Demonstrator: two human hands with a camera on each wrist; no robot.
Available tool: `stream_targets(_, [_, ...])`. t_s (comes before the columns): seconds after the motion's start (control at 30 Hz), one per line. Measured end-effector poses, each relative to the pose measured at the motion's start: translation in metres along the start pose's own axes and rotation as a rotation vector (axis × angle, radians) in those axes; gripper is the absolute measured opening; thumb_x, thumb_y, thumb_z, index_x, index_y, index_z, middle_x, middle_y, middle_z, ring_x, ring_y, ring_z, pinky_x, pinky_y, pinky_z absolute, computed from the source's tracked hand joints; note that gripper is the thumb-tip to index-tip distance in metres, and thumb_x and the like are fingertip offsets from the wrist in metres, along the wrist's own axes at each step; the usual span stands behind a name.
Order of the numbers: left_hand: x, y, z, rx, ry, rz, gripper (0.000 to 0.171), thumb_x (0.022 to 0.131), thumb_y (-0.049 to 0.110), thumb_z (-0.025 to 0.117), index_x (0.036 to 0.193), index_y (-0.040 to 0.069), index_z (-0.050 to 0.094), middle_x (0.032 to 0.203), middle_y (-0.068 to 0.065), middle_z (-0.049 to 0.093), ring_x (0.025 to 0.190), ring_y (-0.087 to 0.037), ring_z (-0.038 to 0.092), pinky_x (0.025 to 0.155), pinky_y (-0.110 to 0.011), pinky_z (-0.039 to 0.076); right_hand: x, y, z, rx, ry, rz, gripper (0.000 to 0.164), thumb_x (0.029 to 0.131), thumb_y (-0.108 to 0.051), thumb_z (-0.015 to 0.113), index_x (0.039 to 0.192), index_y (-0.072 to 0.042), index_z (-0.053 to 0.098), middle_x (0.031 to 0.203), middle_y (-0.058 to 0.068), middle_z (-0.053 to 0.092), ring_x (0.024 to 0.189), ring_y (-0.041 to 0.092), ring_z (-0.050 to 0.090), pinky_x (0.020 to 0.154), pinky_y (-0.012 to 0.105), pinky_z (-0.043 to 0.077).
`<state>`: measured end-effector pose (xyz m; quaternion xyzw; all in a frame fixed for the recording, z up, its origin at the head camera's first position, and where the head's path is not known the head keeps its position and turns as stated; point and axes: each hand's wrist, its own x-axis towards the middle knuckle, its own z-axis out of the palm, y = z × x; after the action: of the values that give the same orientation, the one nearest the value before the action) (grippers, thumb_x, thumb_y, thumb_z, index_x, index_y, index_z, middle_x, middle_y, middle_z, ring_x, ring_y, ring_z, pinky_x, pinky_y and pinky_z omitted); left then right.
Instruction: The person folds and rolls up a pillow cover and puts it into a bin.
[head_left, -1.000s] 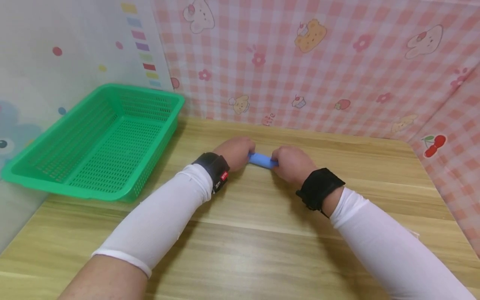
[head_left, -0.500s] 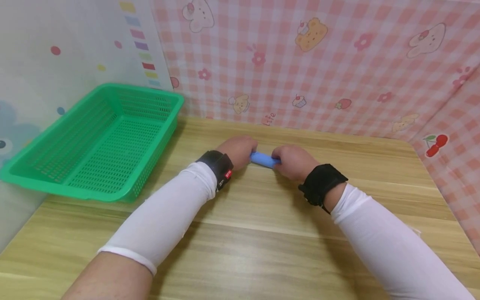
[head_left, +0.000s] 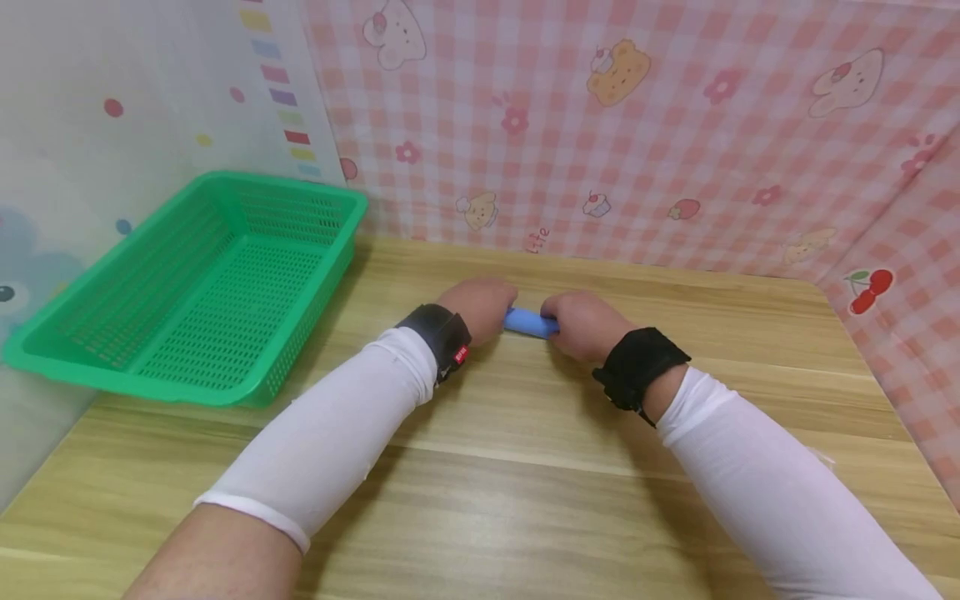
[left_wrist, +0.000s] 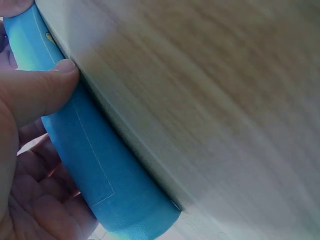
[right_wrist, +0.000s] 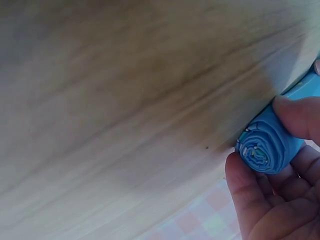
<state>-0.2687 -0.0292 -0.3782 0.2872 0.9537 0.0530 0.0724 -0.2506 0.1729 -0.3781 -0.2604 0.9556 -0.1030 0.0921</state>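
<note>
A tightly rolled blue cloth (head_left: 529,323) lies across the back middle of the table, between my two hands. My left hand (head_left: 480,310) grips its left part; in the left wrist view the thumb presses on top and the fingers curl underneath. Stitching runs along the cloth (left_wrist: 90,142) there. My right hand (head_left: 588,325) holds the other end. The right wrist view shows that end of the roll (right_wrist: 262,145), its spiral layers flecked with a print, pinched between thumb and fingers.
A green perforated basket (head_left: 292,325) stands at the left of the wooden table (head_left: 480,517). Behind the hands rises a pink checked wall (head_left: 660,167) with cartoon prints, and another wall (head_left: 60,142) with coloured dots borders the left.
My left hand has shifted slightly right, towards the right hand, and a little less of the roll shows between them. The right hand has stayed nearly in place.
</note>
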Motion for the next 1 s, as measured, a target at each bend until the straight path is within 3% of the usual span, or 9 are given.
stream_targets(0.43, [-0.0019,0.0067,-0.0017,0.067,-0.03,-0.018,0.019,0.108,0.013,0.054,0.122,0.008,0.066,0.114,-0.009,0.07,0.105,-0.025,0.066,0.097,-0.04,0.056,0.0004,0.0032,0.0032,0.021,0.011,0.004,0.02,0.094,-0.005,0.071,0.114,-0.003,0.073,0.104,0.011,0.075,0.092,0.024,0.064,0.092,0.043,0.057])
stream_targets(1.0, [-0.0009,0.0077,0.0056,0.147,-0.026,-0.009,0.028,0.109,0.014,0.052,0.134,0.008,0.062,0.12,-0.01,0.069,0.109,-0.025,0.066,0.097,-0.039,0.057,-0.0006,0.0024,0.0029,0.025,0.013,0.008,0.02,0.093,-0.006,0.071,0.113,-0.003,0.073,0.102,0.011,0.074,0.089,0.024,0.064,0.089,0.043,0.057])
